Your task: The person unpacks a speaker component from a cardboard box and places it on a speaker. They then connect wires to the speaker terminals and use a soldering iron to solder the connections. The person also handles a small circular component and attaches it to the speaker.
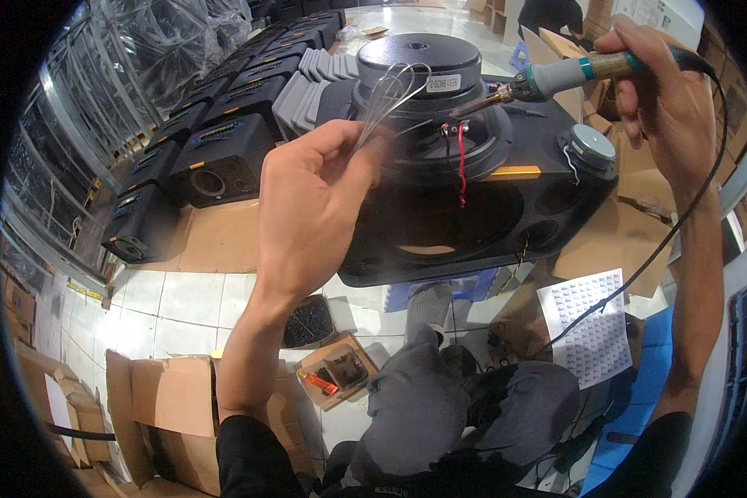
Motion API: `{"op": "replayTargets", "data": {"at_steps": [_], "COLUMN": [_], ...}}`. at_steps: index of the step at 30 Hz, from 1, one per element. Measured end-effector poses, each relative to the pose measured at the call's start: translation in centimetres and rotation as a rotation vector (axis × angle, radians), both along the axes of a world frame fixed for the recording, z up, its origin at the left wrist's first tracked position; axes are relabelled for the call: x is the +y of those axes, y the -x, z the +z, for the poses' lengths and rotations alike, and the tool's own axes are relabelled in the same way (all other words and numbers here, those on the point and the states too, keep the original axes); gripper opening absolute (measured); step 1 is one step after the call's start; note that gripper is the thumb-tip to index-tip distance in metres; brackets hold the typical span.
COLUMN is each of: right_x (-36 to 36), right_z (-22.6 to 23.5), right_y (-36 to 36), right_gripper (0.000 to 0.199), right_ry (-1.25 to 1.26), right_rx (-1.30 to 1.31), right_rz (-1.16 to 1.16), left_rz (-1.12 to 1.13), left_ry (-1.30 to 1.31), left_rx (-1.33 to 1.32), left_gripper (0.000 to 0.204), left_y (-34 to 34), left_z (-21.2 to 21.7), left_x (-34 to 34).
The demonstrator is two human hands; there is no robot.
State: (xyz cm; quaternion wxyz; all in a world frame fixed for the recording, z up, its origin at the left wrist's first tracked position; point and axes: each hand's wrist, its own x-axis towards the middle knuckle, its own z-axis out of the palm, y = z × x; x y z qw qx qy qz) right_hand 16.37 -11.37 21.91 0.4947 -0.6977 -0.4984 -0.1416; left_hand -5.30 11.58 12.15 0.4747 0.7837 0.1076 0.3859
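Note:
My left hand (pixel 307 207) is closed on a looped length of thin silvery solder wire (pixel 402 90), its end pointing toward the terminals of a large black speaker driver (pixel 419 60). In my right hand (pixel 672 112) is a soldering iron (pixel 556 77) with a grey and teal handle, its tip close to those terminals (pixel 455 129). Whether the tip touches them I cannot tell. A red wire (pixel 461 166) and a black one hang from the terminals. The driver rests magnet up on a black speaker cabinet (pixel 365 249). A small round tweeter (pixel 591 143) sits at the cabinet's right end.
The iron's black cable (pixel 695 203) runs down the right side. Rows of black speaker cabinets (pixel 216 158) stand at far left. Below are an open carton (pixel 162 394), a small box (pixel 365 390) with an orange tube, and a printed sheet (pixel 585 328). A blue surface (pixel 639 398) lies right.

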Motion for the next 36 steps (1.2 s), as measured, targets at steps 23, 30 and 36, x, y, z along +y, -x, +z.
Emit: {"op": "replayTargets", "data": {"at_steps": [23, 30, 36], "right_x": [1.2, 1.6, 1.8], "right_z": [0.3, 0.6, 0.7], "right_y": [-1.4, -1.7, -1.6], "right_gripper": [0.05, 0.052, 0.051], "right_ry": [0.039, 0.084, 0.089], "right_rx": [0.022, 0.042, -0.018], "right_rz": [0.031, -0.098, -0.088], "left_rz": [-0.023, -0.026, -0.036], "left_ry": [-0.123, -0.115, -0.135], "left_rx": [0.068, 0.065, 0.067], "left_gripper": [0.02, 0.021, 0.021], "left_y": [-0.8, -1.0, -1.1], "left_z": [0.2, 0.2, 0.2], "left_x": [0.2, 0.4, 0.3]}}
